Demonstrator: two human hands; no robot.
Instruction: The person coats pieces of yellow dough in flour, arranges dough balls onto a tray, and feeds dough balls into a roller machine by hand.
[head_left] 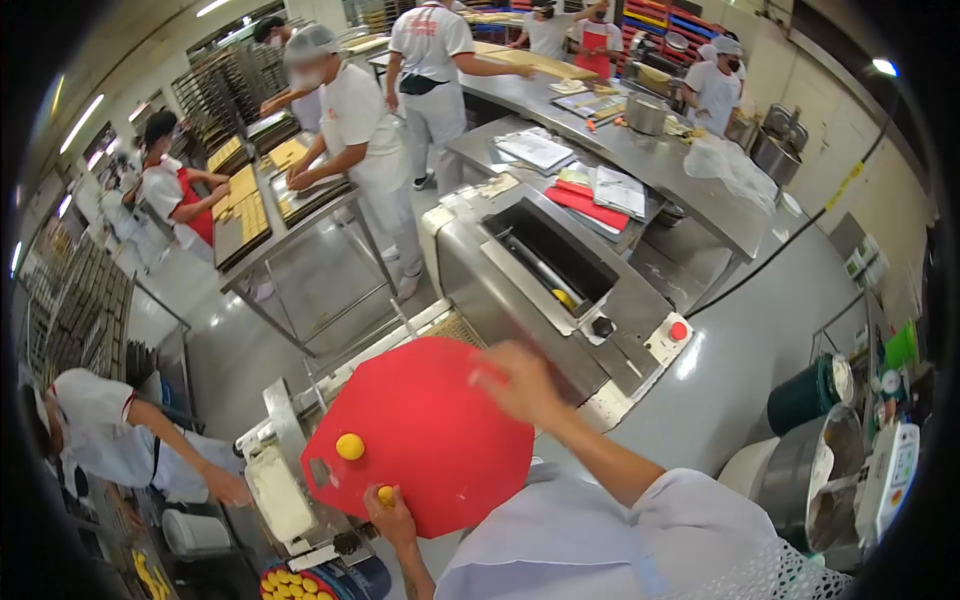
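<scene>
A red board (440, 420) with a cut-out handle lies in front of me, with a light smear on its surface. One yellow dough ball (350, 446) rests on its left part. At the board's lower left edge, my left hand (392, 520) has its fingers closed on another yellow dough ball (385, 495). My right hand (525, 385) is over the board's right side, beside the steel roller machine (520, 265); motion smears its fingers. Inside the machine's slot, near the roller, sits a yellow dough piece (563, 298).
A red button (678, 330) is on the machine's right end. A tub of yellow dough balls (295, 585) stands below left, near a tray of white flour-like powder (280, 495). Co-workers stand around steel tables (300, 270); one person's hand (228, 487) is close on the left.
</scene>
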